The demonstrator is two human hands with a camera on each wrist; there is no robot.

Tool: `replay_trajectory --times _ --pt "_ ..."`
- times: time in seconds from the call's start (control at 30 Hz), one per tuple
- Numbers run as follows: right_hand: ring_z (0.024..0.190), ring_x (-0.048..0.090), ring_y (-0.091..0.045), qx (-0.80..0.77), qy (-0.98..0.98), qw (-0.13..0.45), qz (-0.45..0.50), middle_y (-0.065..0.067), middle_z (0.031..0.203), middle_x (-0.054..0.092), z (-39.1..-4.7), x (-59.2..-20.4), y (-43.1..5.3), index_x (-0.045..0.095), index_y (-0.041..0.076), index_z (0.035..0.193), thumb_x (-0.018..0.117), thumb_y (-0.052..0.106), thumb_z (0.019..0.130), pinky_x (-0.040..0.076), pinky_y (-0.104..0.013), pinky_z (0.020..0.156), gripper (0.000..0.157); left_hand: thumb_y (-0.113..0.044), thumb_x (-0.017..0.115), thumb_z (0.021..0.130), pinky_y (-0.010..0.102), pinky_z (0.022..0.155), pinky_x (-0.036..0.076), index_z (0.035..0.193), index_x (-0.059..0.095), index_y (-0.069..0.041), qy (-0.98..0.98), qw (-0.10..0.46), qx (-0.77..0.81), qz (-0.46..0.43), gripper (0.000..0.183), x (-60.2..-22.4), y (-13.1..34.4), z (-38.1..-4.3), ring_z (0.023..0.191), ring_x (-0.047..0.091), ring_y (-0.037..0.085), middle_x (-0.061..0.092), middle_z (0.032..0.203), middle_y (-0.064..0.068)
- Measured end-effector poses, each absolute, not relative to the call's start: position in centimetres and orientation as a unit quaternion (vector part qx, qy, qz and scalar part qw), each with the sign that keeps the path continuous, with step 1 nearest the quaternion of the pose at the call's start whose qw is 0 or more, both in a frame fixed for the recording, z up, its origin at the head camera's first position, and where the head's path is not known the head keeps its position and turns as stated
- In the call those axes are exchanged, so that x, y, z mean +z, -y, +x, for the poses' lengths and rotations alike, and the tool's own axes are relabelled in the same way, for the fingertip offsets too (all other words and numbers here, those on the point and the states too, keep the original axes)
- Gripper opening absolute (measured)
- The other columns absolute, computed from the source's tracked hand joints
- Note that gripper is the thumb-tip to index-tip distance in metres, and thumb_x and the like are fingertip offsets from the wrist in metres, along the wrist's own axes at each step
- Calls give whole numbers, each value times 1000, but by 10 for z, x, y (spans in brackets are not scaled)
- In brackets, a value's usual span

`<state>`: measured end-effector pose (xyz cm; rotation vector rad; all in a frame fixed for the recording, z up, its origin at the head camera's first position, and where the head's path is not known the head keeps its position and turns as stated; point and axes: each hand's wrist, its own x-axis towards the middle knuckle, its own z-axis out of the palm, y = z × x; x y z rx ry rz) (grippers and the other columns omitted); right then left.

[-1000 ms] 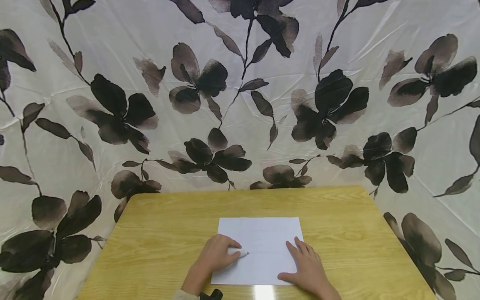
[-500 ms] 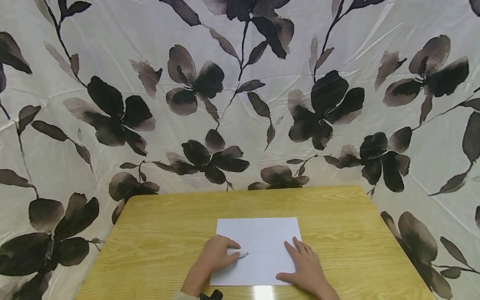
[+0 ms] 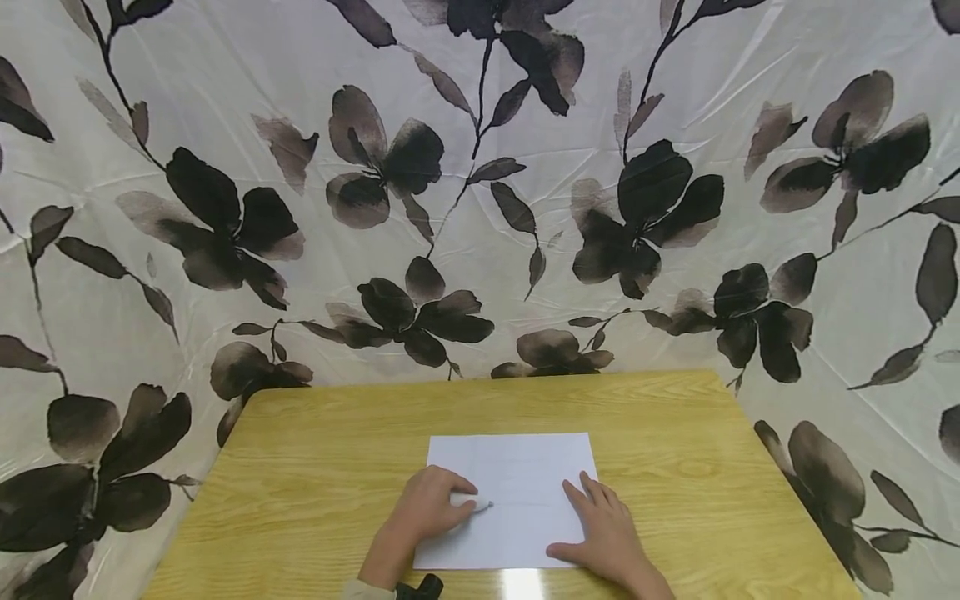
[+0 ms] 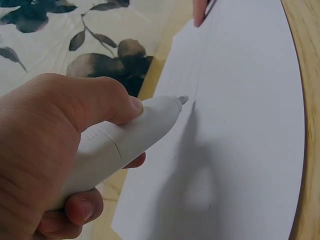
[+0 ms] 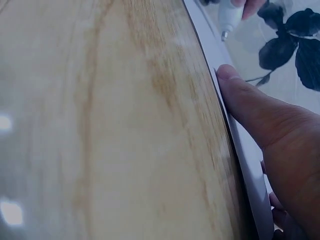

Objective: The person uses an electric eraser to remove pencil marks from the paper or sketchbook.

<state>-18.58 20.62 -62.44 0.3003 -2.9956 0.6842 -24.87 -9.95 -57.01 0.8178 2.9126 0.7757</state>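
A white sheet of paper (image 3: 525, 471) lies on the wooden table. My left hand (image 3: 429, 506) is over its left side and grips a thick white pen-shaped tool (image 4: 150, 122) with a narrow metal tip. In the left wrist view the thumb lies along the tool's top and the fingers curl beneath. The tip points right, close to the paper; whether it touches cannot be told. A faint line runs across the sheet. My right hand (image 3: 606, 533) rests on the paper's right part with spread fingers, its thumb near the front edge (image 5: 225, 80).
The yellow wood-grain table (image 3: 337, 450) extends around the sheet. Behind it hangs a white cloth (image 3: 525, 250) with dark flower prints. A bright light reflection shows at the paper's front edge. A black strap device (image 3: 420, 587) sits at my left wrist.
The head view has shifted slightly, so the table, paper and hands appear a little further left. Both hands, the tool and the paper keep the same places relative to each other.
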Motion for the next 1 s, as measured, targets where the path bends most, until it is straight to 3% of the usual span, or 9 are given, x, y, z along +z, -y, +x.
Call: replay_trajectory --times 0.63,0.83,1.0 --pt "132 36 -39 227 968 30 103 -18 150 37 -191 -625 -203 50 15 143 64 82 62 30 -63 100 106 -26 74 80 31 69 52 87 80 -22 -934 3 240 265 10 -567 101 -253 85 65 7 71 87 -11" --pt "133 35 -38 226 970 18 92 -17 150 37 -189 -626 -206 50 15 143 65 81 62 29 -63 101 105 -27 73 82 28 67 49 90 80 -20 -928 37 243 278 13 -568 91 -255 79 62 4 72 87 -11" --pt "134 35 -38 232 969 12 88 -17 150 36 -186 -624 -206 50 16 143 65 81 62 28 -63 101 105 -26 74 80 29 67 51 87 80 -21 -932 17 239 272 11 -567 91 -254 80 64 4 72 86 -12"
